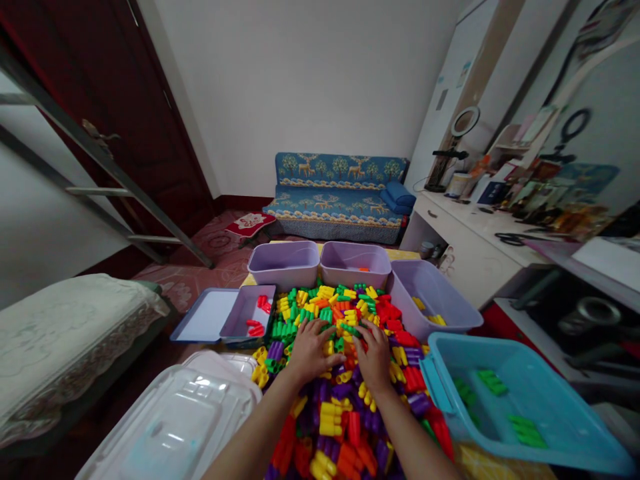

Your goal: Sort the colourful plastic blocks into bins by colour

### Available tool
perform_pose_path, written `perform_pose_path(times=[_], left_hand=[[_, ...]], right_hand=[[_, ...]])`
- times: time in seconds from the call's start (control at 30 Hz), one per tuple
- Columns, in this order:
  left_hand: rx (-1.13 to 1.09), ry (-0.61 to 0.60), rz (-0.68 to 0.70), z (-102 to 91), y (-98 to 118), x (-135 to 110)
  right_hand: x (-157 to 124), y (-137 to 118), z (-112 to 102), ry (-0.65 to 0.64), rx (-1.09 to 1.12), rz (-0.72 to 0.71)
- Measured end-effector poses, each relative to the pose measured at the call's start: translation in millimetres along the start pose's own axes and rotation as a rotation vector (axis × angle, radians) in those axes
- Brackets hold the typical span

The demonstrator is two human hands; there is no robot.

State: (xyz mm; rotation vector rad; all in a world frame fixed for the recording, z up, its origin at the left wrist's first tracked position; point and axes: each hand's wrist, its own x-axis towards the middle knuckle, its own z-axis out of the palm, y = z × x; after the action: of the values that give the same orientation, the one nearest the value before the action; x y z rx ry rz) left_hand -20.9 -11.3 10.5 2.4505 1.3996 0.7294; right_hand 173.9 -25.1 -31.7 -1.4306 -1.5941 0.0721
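Note:
A big heap of plastic bullet-shaped building blocks [330, 420] in yellow, green, red, orange and purple spreads out before me. My left hand [314, 352] rests over the middle of it, palm down, with fingers spread and the thumb pointing right. Just to its right is my right hand [374, 353], its fingers curled and its thumb near the index finger. A green block [349, 329] sits at those fingertips and appears to be held by them. Neighbouring blocks partly hide the contact.
Lilac bins [284, 275] line the far side, one with yellow blocks. A lilac box [233, 320] at left holds red blocks. The blue tub [525, 353] at right contains green blocks. Clear plastic lids [175, 427] lie at near left. Beyond stands a blue-covered sofa [340, 200].

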Motion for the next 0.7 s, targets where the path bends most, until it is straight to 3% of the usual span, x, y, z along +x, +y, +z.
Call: perform_pose_path(times=[0.13,0.23,0.3,0.37,0.47,0.57,0.7], left_hand=[[0.049,0.024,-0.05,5.5,1,1],[0.048,0.042,-0.06,6.9,2,2],[0.04,0.051,-0.061,7.2,3,2],[0.034,0.059,-0.065,8.0,3,2],[0.032,0.063,-0.068,9.6,2,2],[0.028,0.057,-0.068,10.1,2,2],[0.014,0.048,-0.073,8.9,2,2]], right_hand=[[5,-1,-15,0.156,0.253,0.258],[19,-7,-42,0.453,0.453,0.499],[31,-7,-64,0.694,0.619,0.558],[40,-1,-82,0.817,0.757,0.6],[45,18,-97,0.844,0.848,0.689],[42,35,-96,0.798,0.854,0.762],[40,31,-86,0.739,0.902,0.835]])
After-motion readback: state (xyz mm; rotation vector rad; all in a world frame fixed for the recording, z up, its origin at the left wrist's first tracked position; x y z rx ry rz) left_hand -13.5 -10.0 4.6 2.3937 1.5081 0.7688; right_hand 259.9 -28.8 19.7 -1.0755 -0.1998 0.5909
